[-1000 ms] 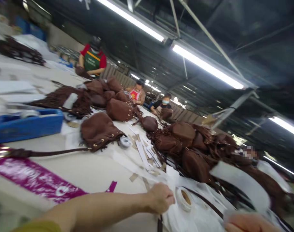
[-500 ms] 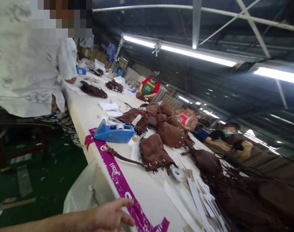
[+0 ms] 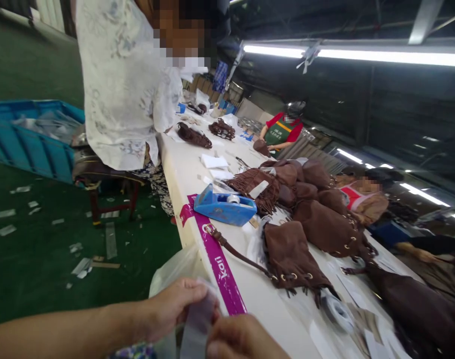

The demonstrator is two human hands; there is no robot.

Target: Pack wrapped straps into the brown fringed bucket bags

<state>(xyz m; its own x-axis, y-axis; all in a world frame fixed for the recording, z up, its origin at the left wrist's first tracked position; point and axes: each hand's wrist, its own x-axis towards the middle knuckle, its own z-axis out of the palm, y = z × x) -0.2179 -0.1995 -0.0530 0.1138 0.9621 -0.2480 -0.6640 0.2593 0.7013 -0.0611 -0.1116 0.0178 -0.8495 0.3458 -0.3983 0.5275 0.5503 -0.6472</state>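
Nearer us than the tape dispenser (image 3: 224,210), our left hand (image 3: 177,304) clamps its grip on a pale strip (image 3: 196,326), likely for steadiness; the grip of our right hand (image 3: 246,339) we cannot tell.

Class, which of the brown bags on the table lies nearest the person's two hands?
The brown bag whose buckled strap stretches toward the blue tape dispenser; the other bags lie farther from the left hand and right hand.
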